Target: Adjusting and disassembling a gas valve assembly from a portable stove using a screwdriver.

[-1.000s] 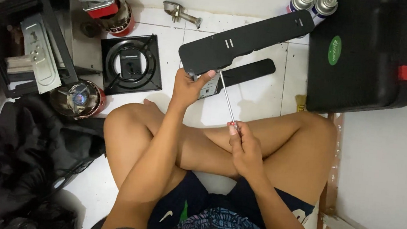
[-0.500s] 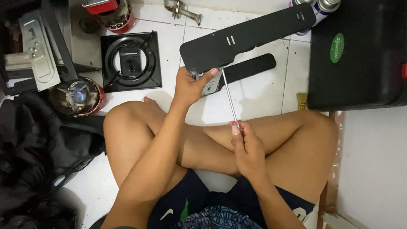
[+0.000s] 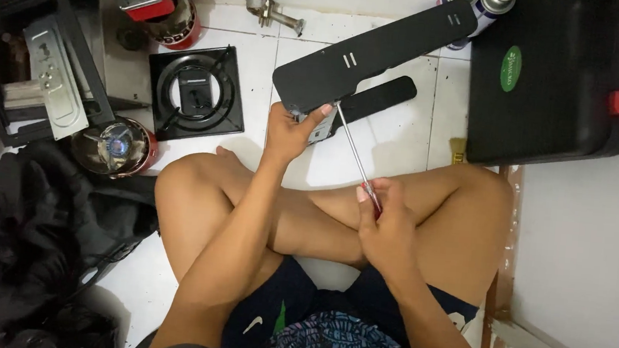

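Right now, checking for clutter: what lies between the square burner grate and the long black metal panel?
Only bare white floor tile separates the square burner grate from the black metal panel, seen in the head view.

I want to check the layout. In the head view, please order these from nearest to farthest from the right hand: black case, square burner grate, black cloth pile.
From the right hand:
1. Black case, upper right.
2. Square burner grate, upper left.
3. Black cloth pile, far left.
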